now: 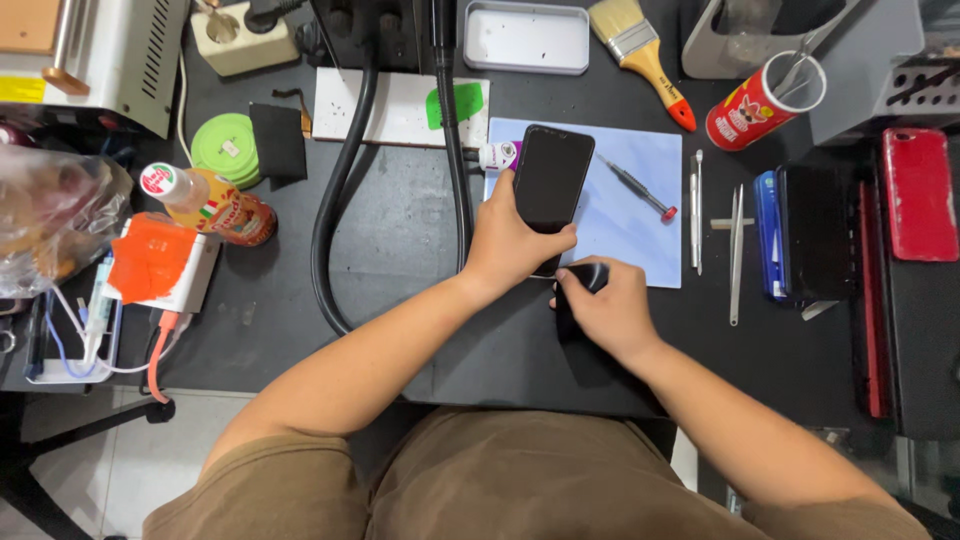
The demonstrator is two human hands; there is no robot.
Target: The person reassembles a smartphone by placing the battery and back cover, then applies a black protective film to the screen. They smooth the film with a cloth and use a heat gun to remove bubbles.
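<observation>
Right hand (605, 305) closed around small black object (588, 276) at phone's lower end. Left hand (510, 240) grips black smartphone (552, 180) over blue mat (640, 200). Step seems work on bottom edge; steady hold needed.

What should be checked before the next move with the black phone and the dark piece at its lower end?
1. Left hand grips the black phone: ok.
2. Right hand closed on the small dark object: ok; what it is, cannot tell.
3. Phone over the blue mat: ok.
4. Screwdriver and tweezers lie apart from both hands: ok.
5. Black hose passes close beside the left hand: not ok.
6. Phone screen condition: cannot tell.
</observation>
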